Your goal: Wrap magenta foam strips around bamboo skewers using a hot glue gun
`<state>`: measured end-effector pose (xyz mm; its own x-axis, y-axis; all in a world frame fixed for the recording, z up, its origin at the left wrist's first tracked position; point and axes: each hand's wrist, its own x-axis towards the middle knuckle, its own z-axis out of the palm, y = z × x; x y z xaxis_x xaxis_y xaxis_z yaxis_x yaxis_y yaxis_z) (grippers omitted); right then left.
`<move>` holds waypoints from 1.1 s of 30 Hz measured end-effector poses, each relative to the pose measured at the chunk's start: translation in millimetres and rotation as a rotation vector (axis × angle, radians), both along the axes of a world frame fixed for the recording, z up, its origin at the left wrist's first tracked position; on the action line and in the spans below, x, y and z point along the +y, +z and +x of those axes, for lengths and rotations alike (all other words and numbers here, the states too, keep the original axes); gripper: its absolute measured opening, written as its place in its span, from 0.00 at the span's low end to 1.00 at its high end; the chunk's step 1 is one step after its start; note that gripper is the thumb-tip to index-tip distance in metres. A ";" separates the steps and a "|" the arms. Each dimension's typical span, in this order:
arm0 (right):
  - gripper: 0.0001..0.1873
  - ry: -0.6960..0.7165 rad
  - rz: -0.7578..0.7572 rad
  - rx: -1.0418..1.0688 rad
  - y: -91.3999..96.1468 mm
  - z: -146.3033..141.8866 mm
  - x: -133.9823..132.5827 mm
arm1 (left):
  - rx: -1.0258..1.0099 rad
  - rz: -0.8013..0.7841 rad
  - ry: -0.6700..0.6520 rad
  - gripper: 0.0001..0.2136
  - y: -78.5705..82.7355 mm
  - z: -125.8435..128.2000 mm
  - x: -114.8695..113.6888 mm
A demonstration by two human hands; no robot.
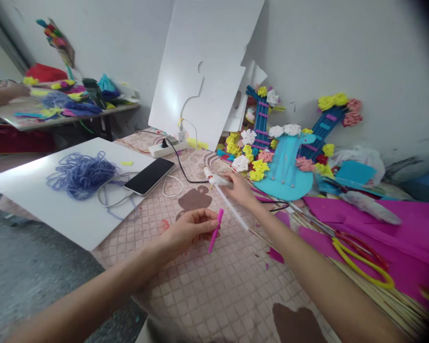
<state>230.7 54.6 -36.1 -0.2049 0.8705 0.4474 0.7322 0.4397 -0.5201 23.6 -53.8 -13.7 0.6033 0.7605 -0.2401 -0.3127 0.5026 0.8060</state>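
Note:
Near the middle of the table, my left hand (196, 227) pinches a short magenta paper roll (215, 232) between thumb and fingers, the roll standing at a slant. A little farther off and to the right, my right hand (239, 189) is closed around a white glue gun (218, 179). A long translucent glue stick (233, 209) sticks out of the gun's back and slopes toward me. The gun's tip points down at the tablecloth (196, 305), apart from the paper roll. My right fingers are partly hidden behind the gun.
On the left, a white board (89, 224) carries tangled purple cord (84, 174) and a phone (149, 175). Behind stands a power strip (168, 148). To the right are a blue paper guitar (284, 176), scissors (361, 257), magenta sheets (407, 233) and thin sticks. Another person's hand (12, 90) shows far left.

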 end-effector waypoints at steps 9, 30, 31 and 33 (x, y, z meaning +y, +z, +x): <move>0.13 -0.036 0.093 0.060 20.9 -6.5 -38.3 | -0.008 -0.060 -0.164 0.12 19.7 2.1 -22.2; 0.11 0.054 -0.582 1.309 39.7 24.4 -199.4 | -0.021 -0.025 -0.297 0.15 25.2 84.0 -36.8; 0.12 0.037 -0.584 1.311 38.8 27.3 -201.2 | -0.015 -0.024 -0.320 0.15 24.4 87.8 -37.4; 0.15 0.011 -0.587 1.299 36.8 33.4 -203.8 | -0.001 -0.025 -0.360 0.15 22.8 94.5 -37.7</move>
